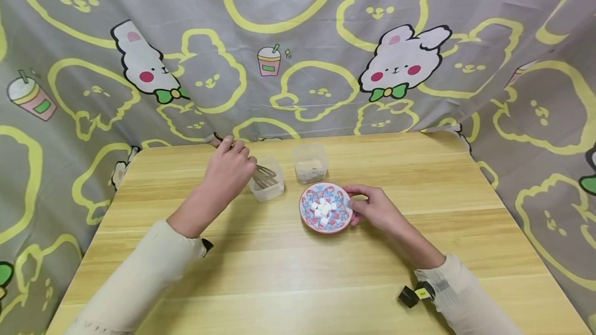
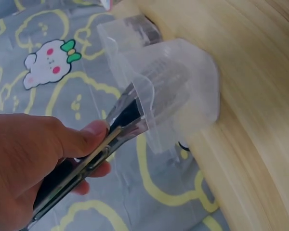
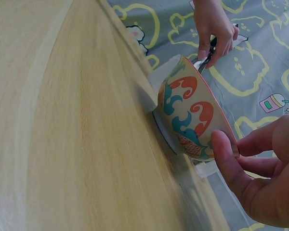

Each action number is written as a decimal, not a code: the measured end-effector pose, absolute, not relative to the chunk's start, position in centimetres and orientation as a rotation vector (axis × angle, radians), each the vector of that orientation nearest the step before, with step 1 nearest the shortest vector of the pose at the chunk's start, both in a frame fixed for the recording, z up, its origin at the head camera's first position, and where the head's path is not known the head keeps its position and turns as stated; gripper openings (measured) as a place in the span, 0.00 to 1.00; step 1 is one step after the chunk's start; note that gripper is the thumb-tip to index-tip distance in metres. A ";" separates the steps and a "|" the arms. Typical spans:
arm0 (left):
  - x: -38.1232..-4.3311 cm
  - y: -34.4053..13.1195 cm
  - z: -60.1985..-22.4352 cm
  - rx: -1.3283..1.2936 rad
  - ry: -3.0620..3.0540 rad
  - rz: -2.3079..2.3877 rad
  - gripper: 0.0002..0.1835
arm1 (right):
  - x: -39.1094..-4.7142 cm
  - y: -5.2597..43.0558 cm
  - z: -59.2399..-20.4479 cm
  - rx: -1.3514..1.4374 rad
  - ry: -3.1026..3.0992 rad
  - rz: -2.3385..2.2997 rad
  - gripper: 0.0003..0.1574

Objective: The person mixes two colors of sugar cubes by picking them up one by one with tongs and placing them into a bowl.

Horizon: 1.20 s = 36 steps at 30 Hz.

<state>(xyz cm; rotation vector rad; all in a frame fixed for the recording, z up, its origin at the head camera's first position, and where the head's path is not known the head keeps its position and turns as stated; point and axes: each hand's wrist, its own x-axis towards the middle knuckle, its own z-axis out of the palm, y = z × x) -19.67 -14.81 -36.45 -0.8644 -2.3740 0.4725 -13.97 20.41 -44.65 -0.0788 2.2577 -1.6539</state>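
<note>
1. Silver metal tongs with slotted heads (image 1: 265,177) are gripped between the thumb and fingers of my left hand (image 1: 229,165); their heads reach into a clear, squarish plastic container (image 1: 271,194).
2. My right hand (image 1: 376,208) pinches the rim of a round, cream bowl patterned in red and blue (image 3: 175,102).
3. Small white cubes (image 1: 324,210) lie clustered in the bowl.
4. Behind it stands a second clear plastic container (image 1: 303,153), on the yellowish wood-grain table (image 1: 298,283).
</note>
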 end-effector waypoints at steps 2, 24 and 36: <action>-19.6 -14.5 -36.5 -0.856 -2.387 0.483 0.19 | -14.0 20.4 -44.7 -0.089 2.253 -1.661 0.29; -19.3 -12.2 -36.2 -0.849 -2.396 0.573 0.20 | -13.9 20.4 -44.3 -0.073 2.247 -1.663 0.29; -19.6 -11.7 -36.8 -0.838 -2.367 0.644 0.20 | -13.9 20.5 -44.7 -0.083 2.253 -1.665 0.29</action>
